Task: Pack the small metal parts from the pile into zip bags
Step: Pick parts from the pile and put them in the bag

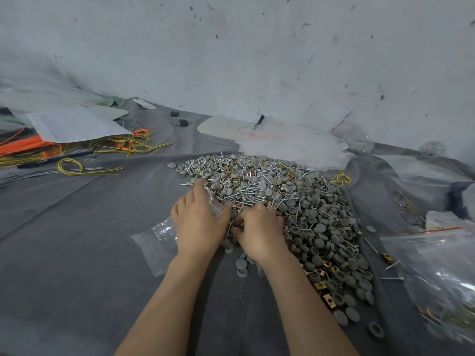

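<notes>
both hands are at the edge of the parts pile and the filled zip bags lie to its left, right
Wrong side: the head view shows the filled zip bags lying to the right of the parts pile, not its left. The left hand and right hand are at its edge.

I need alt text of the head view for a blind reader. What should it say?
Two hands work at the edge of a pile of screws, grey caps and brass clips on grey cloth: the left hand holds a clear zip bag, the right hand curls its fingers into the pile. Filled bags lie at right, yellow wires at left.
</notes>
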### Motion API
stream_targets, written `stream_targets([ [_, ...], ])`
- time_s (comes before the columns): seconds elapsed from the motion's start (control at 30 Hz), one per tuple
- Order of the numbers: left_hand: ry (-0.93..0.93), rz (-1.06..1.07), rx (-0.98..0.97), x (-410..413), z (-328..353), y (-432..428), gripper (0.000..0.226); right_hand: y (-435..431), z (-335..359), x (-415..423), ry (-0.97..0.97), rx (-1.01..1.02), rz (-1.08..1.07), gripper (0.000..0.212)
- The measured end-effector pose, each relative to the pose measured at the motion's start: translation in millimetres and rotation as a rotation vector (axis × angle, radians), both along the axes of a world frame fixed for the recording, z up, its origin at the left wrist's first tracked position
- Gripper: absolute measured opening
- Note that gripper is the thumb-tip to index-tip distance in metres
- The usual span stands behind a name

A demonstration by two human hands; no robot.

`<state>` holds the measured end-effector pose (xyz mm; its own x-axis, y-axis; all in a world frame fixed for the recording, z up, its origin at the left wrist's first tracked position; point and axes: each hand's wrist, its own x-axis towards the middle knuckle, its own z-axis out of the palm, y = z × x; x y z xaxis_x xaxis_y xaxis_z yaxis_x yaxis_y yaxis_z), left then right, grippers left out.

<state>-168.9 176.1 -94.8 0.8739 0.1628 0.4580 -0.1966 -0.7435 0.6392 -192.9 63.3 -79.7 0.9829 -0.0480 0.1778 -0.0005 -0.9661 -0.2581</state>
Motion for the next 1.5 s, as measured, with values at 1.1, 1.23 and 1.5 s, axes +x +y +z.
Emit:
stream_targets([
  [1.1,-0.09,-0.4,-0.015,-18.7,18.9,-65.8,0.021,-57.5,9.0,8.5,-0.255,1.129,-0.124,0.01],
  [1.23,-0.096,-0.431,-0.137,-16.6,10.2,-62.3,0.015,-66.5,5.6,4.6,-0.182,1.132,-0.037,0.006],
  [1.5,0.04,-0.392,-0.357,-12.4,8.1,-52.8,0.01,-57.7,6.7,-1.7,-0.213,0.967,0.101,0.022],
])
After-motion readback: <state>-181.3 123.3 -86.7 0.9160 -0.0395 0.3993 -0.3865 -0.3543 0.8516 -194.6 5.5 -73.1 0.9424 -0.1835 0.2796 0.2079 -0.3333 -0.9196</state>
